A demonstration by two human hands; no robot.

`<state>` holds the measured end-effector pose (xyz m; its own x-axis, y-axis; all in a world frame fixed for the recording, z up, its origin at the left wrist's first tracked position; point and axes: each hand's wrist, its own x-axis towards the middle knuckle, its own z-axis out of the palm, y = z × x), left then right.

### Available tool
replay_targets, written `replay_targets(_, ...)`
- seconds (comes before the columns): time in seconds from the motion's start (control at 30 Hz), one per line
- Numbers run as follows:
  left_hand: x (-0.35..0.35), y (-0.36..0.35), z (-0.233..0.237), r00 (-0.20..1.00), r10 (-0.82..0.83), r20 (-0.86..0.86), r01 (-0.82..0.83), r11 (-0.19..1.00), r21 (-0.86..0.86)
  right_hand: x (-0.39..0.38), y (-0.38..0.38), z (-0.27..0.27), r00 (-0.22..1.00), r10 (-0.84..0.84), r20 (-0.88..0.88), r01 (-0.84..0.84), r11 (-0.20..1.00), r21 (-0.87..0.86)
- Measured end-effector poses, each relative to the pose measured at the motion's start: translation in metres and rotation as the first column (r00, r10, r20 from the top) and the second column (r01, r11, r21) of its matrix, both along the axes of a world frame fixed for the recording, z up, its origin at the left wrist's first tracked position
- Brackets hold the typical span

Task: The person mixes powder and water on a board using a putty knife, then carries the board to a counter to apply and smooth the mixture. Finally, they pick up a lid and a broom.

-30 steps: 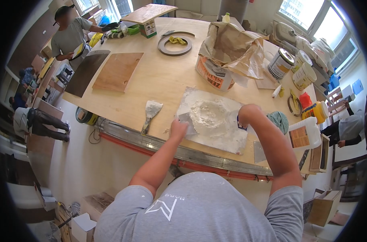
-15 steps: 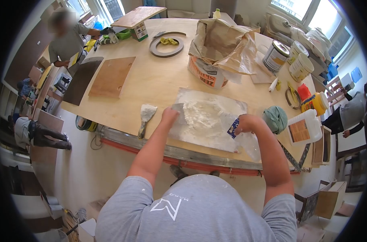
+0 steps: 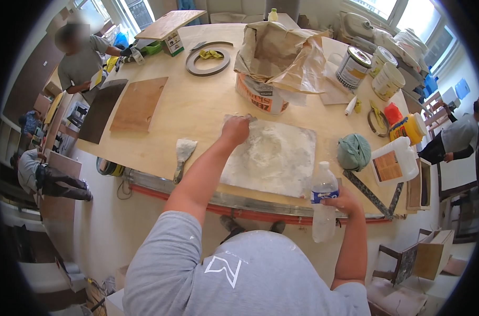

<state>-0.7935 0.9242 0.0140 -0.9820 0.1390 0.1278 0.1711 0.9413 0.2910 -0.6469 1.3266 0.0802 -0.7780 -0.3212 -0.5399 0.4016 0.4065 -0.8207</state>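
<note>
The bottle [image 3: 319,197], neck pointing forward, is clasped by the right hand [image 3: 347,201] beside the powdery board's [image 3: 296,178] near-right corner, while the left hand's [image 3: 236,130] grip cannot be discerned.

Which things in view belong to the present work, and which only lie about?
Apparently in use:
white powder on whitish flat board;
clear plastic bottle, blue label, in right hand;
flat grey scraper, mostly hidden, in left hand.

Probably lying about:
round green bundle;
brown wooden panel.
</note>
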Motion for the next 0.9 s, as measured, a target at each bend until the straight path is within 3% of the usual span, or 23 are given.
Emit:
replay_targets(0.03,-0.004,0.008,-0.007,1.0,-0.006,0.014,0.006,1.0,0.0,0.008,0.015,-0.012,0.996,-0.076,0.041,0.081,0.988,-0.135)
replay_targets(0.17,-0.008,0.035,-0.022,0.993,-0.095,0.07,0.098,0.994,-0.049,0.047,0.057,-0.038,0.935,-0.34,0.105,0.353,0.855,-0.38)
replay_targets(0.33,-0.017,0.051,-0.004,0.991,-0.12,0.059,0.122,0.992,-0.044,0.084,0.077,-0.067,0.793,-0.596,0.128,0.486,0.491,-0.723)
replay_targets(0.4,-0.02,0.062,-0.005,0.985,-0.144,0.095,0.151,0.986,-0.071,0.09,0.079,-0.07,0.756,-0.642,0.126,0.515,0.465,-0.721)
replay_targets(0.5,-0.016,0.075,-0.027,0.946,-0.314,0.086,0.325,0.918,-0.228,0.094,0.09,-0.08,0.73,-0.662,0.173,0.565,0.441,-0.697)
replay_targets(0.6,0.009,0.072,-0.016,0.92,-0.39,0.019,0.387,0.905,-0.178,0.093,0.099,-0.096,0.707,-0.674,0.216,0.592,0.396,-0.702)
replay_targets(0.7,0.025,0.046,-0.003,0.933,-0.305,-0.191,0.315,0.949,0.026,0.091,0.107,-0.107,0.709,-0.65,0.274,0.588,0.331,-0.738)
replay_targets(0.77,0.045,0.022,0.001,0.991,-0.032,-0.13,0.018,0.993,-0.113,0.094,0.108,-0.108,0.722,-0.635,0.275,0.584,0.346,-0.734)
replay_targets(0.83,0.062,-0.01,-0.011,0.947,0.276,-0.165,-0.221,0.932,0.287,0.098,0.108,-0.102,0.739,-0.634,0.228,0.58,0.426,-0.694)
replay_targets(0.9,0.097,-0.03,-0.008,0.882,0.431,0.19,-0.469,0.771,0.43,0.103,0.117,-0.111,0.741,-0.632,0.227,0.584,0.44,-0.683)
